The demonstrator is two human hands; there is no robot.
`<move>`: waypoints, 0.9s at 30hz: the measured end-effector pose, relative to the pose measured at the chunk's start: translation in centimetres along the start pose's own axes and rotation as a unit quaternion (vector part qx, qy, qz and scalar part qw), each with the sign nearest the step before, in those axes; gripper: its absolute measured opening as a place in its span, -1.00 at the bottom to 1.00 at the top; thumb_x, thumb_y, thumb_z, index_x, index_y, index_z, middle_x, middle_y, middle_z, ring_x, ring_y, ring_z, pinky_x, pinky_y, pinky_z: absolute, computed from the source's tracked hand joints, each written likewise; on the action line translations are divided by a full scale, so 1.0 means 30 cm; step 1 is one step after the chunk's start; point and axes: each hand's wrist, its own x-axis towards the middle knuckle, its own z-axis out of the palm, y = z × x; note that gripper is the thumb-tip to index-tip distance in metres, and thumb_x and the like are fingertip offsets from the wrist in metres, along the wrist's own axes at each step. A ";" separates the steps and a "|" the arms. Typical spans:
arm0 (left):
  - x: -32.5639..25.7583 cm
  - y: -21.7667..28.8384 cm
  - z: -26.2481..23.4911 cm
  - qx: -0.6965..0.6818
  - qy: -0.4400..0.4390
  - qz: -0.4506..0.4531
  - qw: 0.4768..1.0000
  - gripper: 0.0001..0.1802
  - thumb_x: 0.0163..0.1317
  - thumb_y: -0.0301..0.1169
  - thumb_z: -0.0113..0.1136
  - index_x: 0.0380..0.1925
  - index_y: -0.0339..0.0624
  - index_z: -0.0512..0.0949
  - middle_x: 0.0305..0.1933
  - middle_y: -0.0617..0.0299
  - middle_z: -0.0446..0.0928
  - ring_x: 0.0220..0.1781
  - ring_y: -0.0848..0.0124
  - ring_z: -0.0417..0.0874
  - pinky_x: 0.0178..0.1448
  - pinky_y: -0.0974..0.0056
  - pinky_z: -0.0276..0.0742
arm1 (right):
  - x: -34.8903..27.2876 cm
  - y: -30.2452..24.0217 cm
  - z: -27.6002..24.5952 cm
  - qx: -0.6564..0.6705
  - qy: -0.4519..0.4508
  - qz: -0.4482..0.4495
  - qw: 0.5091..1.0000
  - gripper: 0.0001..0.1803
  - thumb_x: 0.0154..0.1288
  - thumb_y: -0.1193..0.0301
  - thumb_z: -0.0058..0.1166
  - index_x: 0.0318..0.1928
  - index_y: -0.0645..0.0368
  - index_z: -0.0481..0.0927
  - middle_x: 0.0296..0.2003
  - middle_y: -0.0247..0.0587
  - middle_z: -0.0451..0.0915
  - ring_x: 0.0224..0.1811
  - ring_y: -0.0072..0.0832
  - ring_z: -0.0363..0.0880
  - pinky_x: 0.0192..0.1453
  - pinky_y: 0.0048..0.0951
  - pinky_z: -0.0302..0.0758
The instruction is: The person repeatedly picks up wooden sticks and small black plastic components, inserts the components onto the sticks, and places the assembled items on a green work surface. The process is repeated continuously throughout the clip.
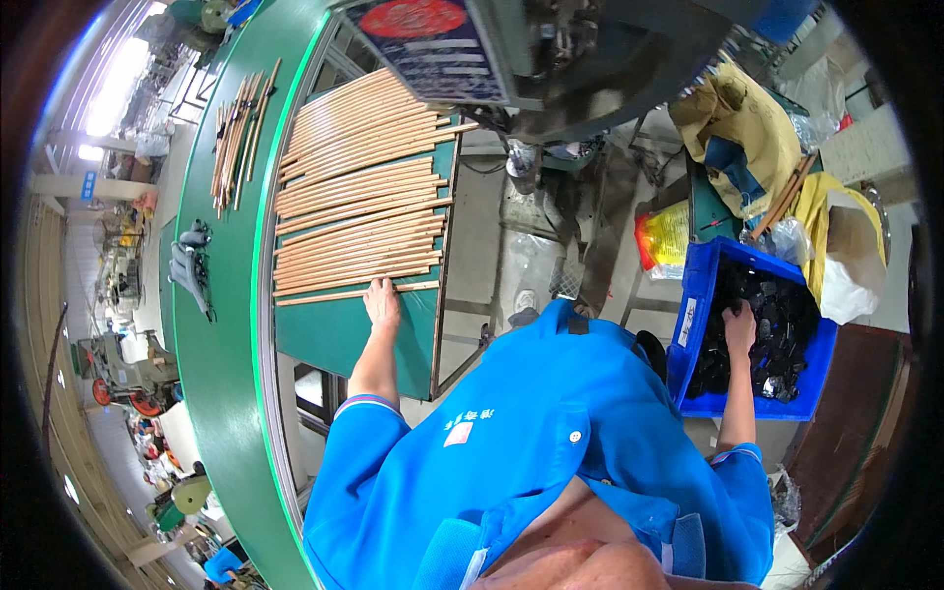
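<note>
At the near edge of a row of slim wooden sticks [359,231], my left hand [382,305] has its fingers closed round the nearest stick [418,286]. That stick lies a little apart from the others on a green tabletop [369,339]. Off to the right, my right hand [739,329] reaches into a blue plastic bin [824,374] full of small black parts [762,295]. Its fingers are bent together among the parts; whatever is between them is too dark to make out.
A dark machine head [615,59] overhangs the far middle, with a foot pedal [568,278] below. On the long green table [216,393] at left lie bundled sticks [241,138] and grey gloves [190,265]. Yellow sacks [742,128] stand behind the bin.
</note>
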 end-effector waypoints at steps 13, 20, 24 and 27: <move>-0.048 0.394 -0.486 -0.263 -0.099 0.324 0.903 -0.60 0.30 -0.30 0.13 0.14 0.03 0.42 -0.29 0.08 0.40 -0.35 0.02 0.57 -0.36 0.04 0.51 | -0.182 -0.625 -0.179 0.788 -0.388 -0.154 0.453 -0.15 -0.04 0.30 0.07 0.35 0.23 0.23 -0.08 0.21 0.56 -0.27 -0.01 0.68 -0.30 -0.22 0.62; -0.009 0.643 -0.731 -0.245 0.018 0.380 0.892 -0.64 0.28 -0.24 0.15 0.07 0.04 0.47 -0.50 0.20 0.39 -0.50 0.20 0.56 -0.47 0.14 0.52 | -0.325 -0.821 -0.204 0.659 -0.355 -0.255 0.612 -0.37 0.23 0.24 0.19 0.25 0.19 0.32 -0.17 -0.02 0.63 -0.27 -0.37 0.70 -0.34 -0.53 0.53; -0.034 0.643 -0.758 -0.272 0.008 0.386 0.882 -0.66 0.29 -0.23 0.15 0.06 0.03 0.48 -0.52 0.20 0.38 -0.51 0.20 0.56 -0.49 0.13 0.50 | -0.353 -0.846 -0.198 0.619 -0.355 -0.254 0.652 -0.42 0.25 0.36 0.13 0.27 0.17 0.33 -0.18 -0.13 0.63 -0.27 -0.45 0.67 -0.31 -0.58 0.50; -0.044 0.628 -0.740 -0.266 -0.009 0.365 0.892 -0.66 0.30 -0.29 0.14 0.08 0.02 0.50 -0.47 0.17 0.43 -0.48 0.15 0.57 -0.46 0.15 0.51 | -0.385 -0.867 -0.182 0.562 -0.298 -0.278 0.719 -0.36 0.19 0.43 0.13 0.30 0.18 0.29 -0.24 -0.21 0.61 -0.29 -0.51 0.62 -0.25 -0.60 0.47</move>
